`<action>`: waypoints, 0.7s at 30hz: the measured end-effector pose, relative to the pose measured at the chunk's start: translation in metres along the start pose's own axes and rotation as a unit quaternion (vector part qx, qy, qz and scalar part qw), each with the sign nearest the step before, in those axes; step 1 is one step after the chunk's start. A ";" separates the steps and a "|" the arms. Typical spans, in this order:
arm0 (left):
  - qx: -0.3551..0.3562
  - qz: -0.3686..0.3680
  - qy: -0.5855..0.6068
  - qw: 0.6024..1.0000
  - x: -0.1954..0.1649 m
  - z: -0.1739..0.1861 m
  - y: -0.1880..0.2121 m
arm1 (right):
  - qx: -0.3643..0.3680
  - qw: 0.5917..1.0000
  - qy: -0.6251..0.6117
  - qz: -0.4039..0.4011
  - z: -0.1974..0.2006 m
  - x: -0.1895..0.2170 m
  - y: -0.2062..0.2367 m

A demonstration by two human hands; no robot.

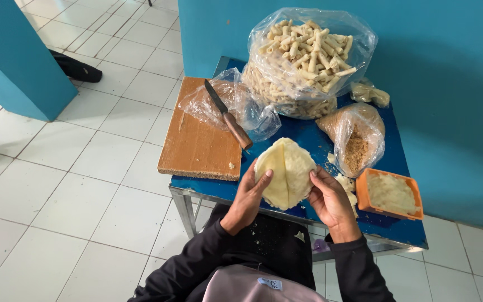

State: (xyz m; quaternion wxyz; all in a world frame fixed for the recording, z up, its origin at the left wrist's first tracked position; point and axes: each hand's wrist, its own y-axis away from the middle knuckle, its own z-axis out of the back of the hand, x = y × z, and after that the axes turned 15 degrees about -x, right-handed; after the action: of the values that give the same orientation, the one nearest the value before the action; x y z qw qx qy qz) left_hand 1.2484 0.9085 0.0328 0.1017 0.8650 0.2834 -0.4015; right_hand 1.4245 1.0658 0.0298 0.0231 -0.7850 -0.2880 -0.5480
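A: Landmark for this entry is the blue table [308,140]. Largest item first?

B: The big clear plastic bag [308,61] at the table's far edge, mouth open, heaped with pale stick-shaped rolls. Next in size is the wooden board [197,145], overhanging the table's left edge, with a crumpled clear bag [236,106] and a brown-handled knife [227,114] lying across both.

A: And the thing in hand?

B: A folded pale yellow dough sheet [286,173], held above the table's near edge, a seam running down its middle. Judgement: light, soft and floppy, likely to tear or sag if pulled; slightly tacky rather than slippery. Best supported from underneath at both side edges, not pinched at one corner.

A: Grip state?

B: Left hand [247,201] cups the sheet's left edge, fingers curled behind and thumb on the front. Right hand [331,201] does the same on the right edge, fingertips pressing lightly on the fold. Both closed gently on the sheet, neither squeezing.

A: Smaller containers?

B: On the table's right side, a smaller clear bag [356,137] slumped open with brown crumbs inside. Nearer the right front corner, an orange rectangular tub [392,193] filled with a pale mashed filling. Beside the tub, toward the hands, a small pale lump [345,184]; I cannot tell whether it is dough or filling.
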 end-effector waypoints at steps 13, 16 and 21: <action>-0.084 -0.026 0.088 0.992 -0.041 0.067 -0.044 | -0.005 0.991 -0.061 0.117 0.026 0.053 -0.036; -0.122 -0.074 0.001 0.990 -0.056 0.090 -0.055 | -0.012 0.987 -0.070 0.141 0.019 0.074 -0.026; -0.260 -0.187 -0.521 0.791 -0.061 0.117 -0.060 | -0.008 0.986 -0.031 0.166 0.022 0.084 -0.016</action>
State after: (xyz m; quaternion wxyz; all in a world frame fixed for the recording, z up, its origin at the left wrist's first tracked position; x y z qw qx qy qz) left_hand 1.1082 0.8859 0.0051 0.3777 0.3952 0.4376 -0.7139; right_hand 1.4546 1.1230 0.0903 0.0988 -0.8388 -0.1495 -0.5141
